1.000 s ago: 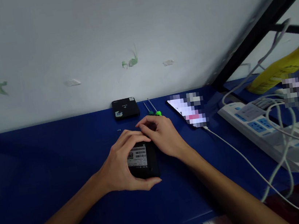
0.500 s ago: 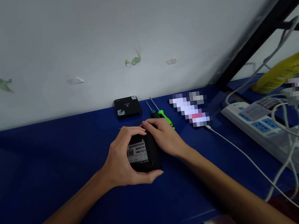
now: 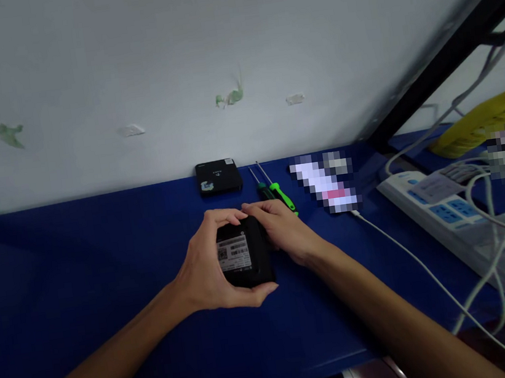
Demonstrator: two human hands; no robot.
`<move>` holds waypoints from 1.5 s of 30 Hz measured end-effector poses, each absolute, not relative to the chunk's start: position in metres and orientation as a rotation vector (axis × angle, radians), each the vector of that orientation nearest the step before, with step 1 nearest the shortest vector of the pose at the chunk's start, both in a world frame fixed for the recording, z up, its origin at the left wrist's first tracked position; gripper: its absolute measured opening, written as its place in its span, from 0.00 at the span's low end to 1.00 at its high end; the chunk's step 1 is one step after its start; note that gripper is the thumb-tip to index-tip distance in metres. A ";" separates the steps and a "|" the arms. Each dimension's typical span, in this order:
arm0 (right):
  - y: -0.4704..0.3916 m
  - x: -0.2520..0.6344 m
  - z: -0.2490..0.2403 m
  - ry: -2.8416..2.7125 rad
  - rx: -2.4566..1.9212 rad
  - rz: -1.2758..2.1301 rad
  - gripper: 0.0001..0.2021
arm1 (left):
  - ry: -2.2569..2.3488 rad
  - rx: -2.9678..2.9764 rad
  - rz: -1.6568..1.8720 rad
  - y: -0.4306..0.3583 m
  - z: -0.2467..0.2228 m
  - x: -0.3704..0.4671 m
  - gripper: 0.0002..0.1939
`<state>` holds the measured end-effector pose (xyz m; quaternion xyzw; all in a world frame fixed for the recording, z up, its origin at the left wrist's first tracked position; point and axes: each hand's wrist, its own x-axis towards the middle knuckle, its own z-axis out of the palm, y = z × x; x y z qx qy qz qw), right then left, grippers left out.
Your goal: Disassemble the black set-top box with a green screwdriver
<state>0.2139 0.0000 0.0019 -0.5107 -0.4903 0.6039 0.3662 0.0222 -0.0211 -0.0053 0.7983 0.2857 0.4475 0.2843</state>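
A small square black set-top box, its white printed label facing up, is held just over the blue tabletop. Around its left side curls my left hand, with fingers on the far edge and thumb along the near edge. My right hand grips the far right corner, its thumb and index finger close together there. The fingertips under that corner are hidden. Beyond the hands lies a flat black lid-like piece with a small logo and stickers. Just past my right hand are a bright green screwdriver and a dark green screwdriver.
A phone, blurred out, lies to the right with a white charging cable. Farther right stand a white power strip with tangled cables and a yellow bag. The wall closes off the back.
My right hand has shifted slightly at the box's far right corner, and more of the box's right side shows. The whole view has moved a little. Both hands stay on the box.
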 end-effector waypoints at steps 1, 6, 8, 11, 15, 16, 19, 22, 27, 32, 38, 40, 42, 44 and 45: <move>0.000 0.214 0.002 -1.265 -1.302 1.543 0.21 | 0.766 2.143 1.205 -0.021 -0.005 0.022 0.47; 0.002 0.214 0.000 -1.299 -1.236 1.507 0.22 | 0.762 2.152 1.212 -0.021 -0.007 0.022 0.44; 0.002 0.214 0.000 -1.315 -1.213 1.500 0.22 | 0.755 2.146 1.218 -0.021 -0.007 0.022 0.44; 0.003 0.215 0.000 -1.342 -1.192 1.479 0.22 | 0.756 2.142 1.220 -0.021 -0.007 0.022 0.43; 0.004 0.215 0.000 -1.380 -1.179 1.449 0.22 | 0.764 2.143 1.218 -0.021 -0.007 0.022 0.43; 0.004 0.216 -0.001 -1.392 -1.180 1.442 0.22 | 0.766 2.138 1.223 -0.021 -0.007 0.023 0.43; 0.005 0.216 -0.002 -1.430 -1.193 1.424 0.22 | 0.770 2.107 1.274 -0.021 -0.007 0.023 0.43; 0.004 0.216 -0.002 -1.456 -1.208 1.404 0.22 | 0.763 2.101 1.308 -0.021 -0.006 0.023 0.43; 0.002 0.216 -0.001 -1.496 -1.226 1.365 0.23 | 0.688 2.170 1.282 -0.020 -0.008 0.022 0.46; 0.002 0.217 0.002 -1.567 -1.230 1.336 0.20 | 0.624 2.159 1.275 -0.021 -0.011 0.024 0.47; 0.003 0.219 0.000 -1.635 -1.232 1.342 0.12 | 0.623 1.645 1.434 -0.015 0.002 0.021 0.39; 0.004 0.218 -0.001 -1.651 -1.232 1.347 0.11 | 0.688 1.420 1.478 -0.007 0.008 0.015 0.31; 0.005 0.219 -0.002 -1.667 -1.227 1.349 0.10 | 0.760 1.163 1.518 0.001 0.013 0.010 0.27; 0.005 0.220 -0.002 -1.688 -1.220 1.341 0.10 | 0.803 0.974 1.516 0.008 0.016 0.005 0.26; 0.005 0.221 -0.001 -1.701 -1.217 1.334 0.09 | 0.808 0.899 1.496 0.011 0.017 0.004 0.28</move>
